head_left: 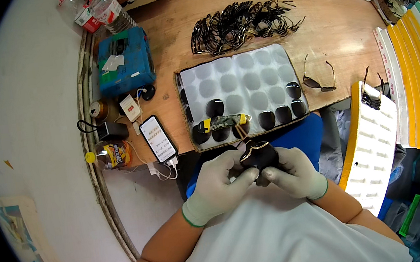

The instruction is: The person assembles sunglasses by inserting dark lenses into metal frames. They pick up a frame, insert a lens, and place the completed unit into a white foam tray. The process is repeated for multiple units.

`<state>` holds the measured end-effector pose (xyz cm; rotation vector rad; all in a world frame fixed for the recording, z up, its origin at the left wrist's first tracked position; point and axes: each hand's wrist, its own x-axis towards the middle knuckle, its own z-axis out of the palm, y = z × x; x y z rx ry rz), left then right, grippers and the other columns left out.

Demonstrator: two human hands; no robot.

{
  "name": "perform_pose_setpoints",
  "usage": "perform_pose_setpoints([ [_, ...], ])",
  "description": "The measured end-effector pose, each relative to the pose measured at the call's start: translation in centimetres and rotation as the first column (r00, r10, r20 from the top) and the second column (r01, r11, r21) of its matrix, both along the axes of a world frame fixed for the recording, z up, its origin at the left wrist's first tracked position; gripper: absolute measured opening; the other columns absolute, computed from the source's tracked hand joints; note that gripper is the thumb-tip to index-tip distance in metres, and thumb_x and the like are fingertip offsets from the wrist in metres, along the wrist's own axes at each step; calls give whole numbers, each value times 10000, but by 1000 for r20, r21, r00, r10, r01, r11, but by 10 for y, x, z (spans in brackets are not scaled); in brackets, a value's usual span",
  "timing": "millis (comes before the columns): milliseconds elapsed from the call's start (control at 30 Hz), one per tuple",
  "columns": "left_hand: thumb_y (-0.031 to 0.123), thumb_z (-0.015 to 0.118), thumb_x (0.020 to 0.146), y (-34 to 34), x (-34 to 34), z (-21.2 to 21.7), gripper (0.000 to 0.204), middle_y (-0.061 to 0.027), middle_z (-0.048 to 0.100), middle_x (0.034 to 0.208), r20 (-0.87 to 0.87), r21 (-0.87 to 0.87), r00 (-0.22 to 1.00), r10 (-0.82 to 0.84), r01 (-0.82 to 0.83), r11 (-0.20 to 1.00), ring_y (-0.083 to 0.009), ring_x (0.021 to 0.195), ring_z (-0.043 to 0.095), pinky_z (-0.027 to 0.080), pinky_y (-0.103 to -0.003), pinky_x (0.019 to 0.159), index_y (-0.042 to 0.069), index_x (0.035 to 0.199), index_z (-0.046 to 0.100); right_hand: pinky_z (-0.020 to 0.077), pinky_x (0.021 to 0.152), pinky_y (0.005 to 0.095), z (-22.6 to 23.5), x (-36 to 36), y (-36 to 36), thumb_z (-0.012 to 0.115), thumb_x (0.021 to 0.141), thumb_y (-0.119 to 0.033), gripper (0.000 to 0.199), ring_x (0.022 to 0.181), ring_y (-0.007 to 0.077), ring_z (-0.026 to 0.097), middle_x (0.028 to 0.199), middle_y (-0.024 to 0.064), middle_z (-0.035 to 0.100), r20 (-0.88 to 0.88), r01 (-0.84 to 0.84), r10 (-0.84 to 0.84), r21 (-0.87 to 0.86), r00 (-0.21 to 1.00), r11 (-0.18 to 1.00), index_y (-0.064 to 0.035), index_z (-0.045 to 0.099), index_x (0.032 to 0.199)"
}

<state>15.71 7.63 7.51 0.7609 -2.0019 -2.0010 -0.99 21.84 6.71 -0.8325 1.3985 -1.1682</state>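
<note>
My left hand (217, 182) and my right hand (294, 173), both in pale gloves, meet over my lap and pinch a sunglasses frame with a dark lens (258, 155) from either side. Its thin gold temple arms stick up toward the table edge. Just beyond, a white moulded tray (245, 74) lies on the wooden table, with several dark lenses (274, 117) in its nearest rows. A small camouflage-patterned tool (224, 122) rests across the tray's front.
A pile of black frames (239, 25) lies behind the tray, and a finished pair of sunglasses (318, 77) to its right. A phone (158, 138), blue box (124, 60), bottles and a can crowd the left. White trays and yellow boxes (413, 80) stack on the right.
</note>
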Motion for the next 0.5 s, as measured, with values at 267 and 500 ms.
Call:
perform_pose_setpoints([
  [267, 54, 736, 858, -12, -38, -24, 235, -159, 701, 903, -122, -476, 966, -226, 143, 868, -263, 795, 703, 554, -332, 730, -32, 1065, 666, 546, 858, 358, -34, -18, -11, 712, 824, -41, 374, 954, 246, 697, 1068, 107, 716, -251, 1, 5, 22, 968, 1000, -38, 653, 1193],
  [500, -20, 589, 929, 0, -41, -76, 291, -147, 692, 1080, 71, -24, 991, -115, 117, 993, -185, 982, 672, 560, -334, 895, -60, 1216, 604, 522, 927, 442, -96, -155, 41, 629, 780, -67, 424, 1056, 344, 642, 1133, 144, 672, -980, 290, 89, 139, 177, 947, -60, 642, 1204],
])
